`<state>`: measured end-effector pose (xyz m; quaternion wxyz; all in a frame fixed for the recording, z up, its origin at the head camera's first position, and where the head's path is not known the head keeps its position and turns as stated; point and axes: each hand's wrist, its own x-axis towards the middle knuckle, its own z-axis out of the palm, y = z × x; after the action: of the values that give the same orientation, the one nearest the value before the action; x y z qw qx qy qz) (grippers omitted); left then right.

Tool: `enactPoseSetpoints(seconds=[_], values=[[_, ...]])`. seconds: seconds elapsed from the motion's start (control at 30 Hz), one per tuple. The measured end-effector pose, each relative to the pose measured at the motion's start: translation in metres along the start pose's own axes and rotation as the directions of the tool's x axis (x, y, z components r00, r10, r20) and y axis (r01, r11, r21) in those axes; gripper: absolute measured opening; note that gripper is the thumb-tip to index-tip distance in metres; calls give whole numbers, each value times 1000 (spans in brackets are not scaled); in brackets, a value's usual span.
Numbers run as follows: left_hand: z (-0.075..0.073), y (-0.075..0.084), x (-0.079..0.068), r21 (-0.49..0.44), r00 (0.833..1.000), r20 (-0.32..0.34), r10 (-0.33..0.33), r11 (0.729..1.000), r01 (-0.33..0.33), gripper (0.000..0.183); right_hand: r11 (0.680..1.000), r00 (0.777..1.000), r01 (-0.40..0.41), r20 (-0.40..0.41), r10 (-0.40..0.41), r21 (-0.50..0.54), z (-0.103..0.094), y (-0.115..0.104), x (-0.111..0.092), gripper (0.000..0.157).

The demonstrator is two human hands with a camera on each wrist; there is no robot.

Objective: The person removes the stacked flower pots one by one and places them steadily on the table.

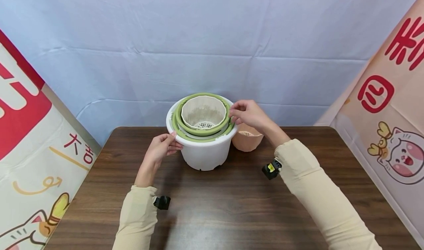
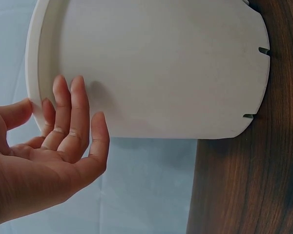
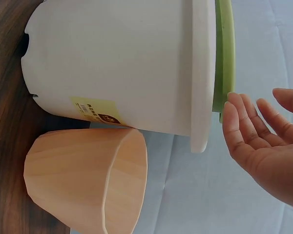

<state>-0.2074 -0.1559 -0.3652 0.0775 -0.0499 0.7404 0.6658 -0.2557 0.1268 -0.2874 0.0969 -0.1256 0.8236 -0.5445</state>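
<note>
A large white flowerpot [image 1: 205, 156] stands on the table with green-rimmed pots [image 1: 202, 133] nested inside it. Innermost is a cream pot [image 1: 195, 110] with a scalloped rim and a perforated bottom. My left hand [image 1: 159, 147] pinches the white pot's rim at the left, thumb on the edge and fingers beneath; the left wrist view shows its other fingers [image 2: 79, 117] against or close to the wall. On the opposite side, my right hand [image 1: 250, 113] has its fingertips at the green rim [image 3: 228, 48]. Its thumb stays apart, gripping nothing.
Beside the white pot, on the right, stands a small peach-coloured pot [image 1: 246, 144]. A yellow label [image 3: 95, 111] is stuck on the white pot. The dark wooden table [image 1: 212, 206] ends at a pale cloth backdrop [image 1: 149, 73], with printed banners on both sides.
</note>
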Motion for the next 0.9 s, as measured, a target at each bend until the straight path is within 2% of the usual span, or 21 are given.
enactPoseSetpoints(seconds=[0.17, 0.4, 0.67, 0.9], values=[[0, 0, -1, 0, 1000, 1, 1, 1000, -1, 37, 999, 999, 40, 24, -40, -14, 2, 0, 1, 21], [-1, 0, -2, -8, 1000, -2, -4, 1000, 4, 37, 988, 987, 127, 110, -118, -84, 4, 2, 4, 18], [0, 0, -3, -16, 1000, -5, -1, 1000, 1, 36, 982, 974, 133, 201, -105, -134, 4, 4, 7, 25], [0, 1, -3, -15, 1000, 0, 3, 1000, -3, 36, 976, 976, 141, 190, -109, -164, 7, 3, 9, 23]])
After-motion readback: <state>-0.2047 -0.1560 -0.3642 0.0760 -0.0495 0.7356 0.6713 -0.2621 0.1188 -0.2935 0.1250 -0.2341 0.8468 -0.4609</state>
